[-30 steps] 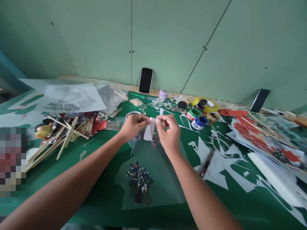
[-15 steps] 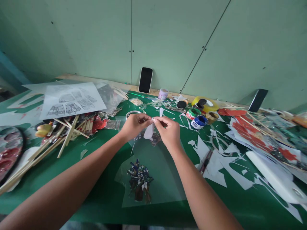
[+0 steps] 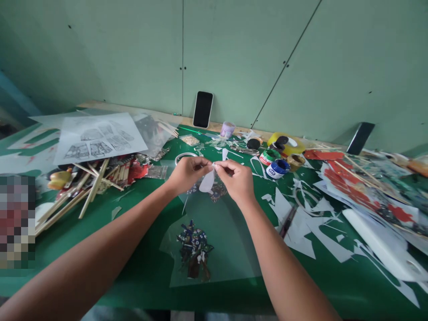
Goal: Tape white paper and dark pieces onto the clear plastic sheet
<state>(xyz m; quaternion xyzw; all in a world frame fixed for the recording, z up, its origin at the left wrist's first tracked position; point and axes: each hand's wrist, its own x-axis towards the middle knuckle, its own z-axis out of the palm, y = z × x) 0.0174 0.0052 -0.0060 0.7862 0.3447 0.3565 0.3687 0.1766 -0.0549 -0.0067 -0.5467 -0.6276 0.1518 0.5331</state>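
Observation:
A small white teardrop-shaped cutout, thin like paper or plastic, hangs down from my fingertips. My left hand pinches its narrow upper end between thumb and forefinger. My right hand pinches at the same spot, its fingertips touching those of the left. Below them a translucent sheet lies on the green table. On its near part rests a dark blue and brown painted figure. Another dark patterned piece shows behind the cutout, partly hidden by my hands.
Paint jars, including a blue one, stand beyond my right hand. White scraps and a cutter knife lie to the right. Wooden sticks and a printed sheet are at left. A phone leans against the wall.
Both hands keep the pinch at nearly the same place. The white cutout has turned slightly and hangs with more of its face showing. The view has shifted a little.

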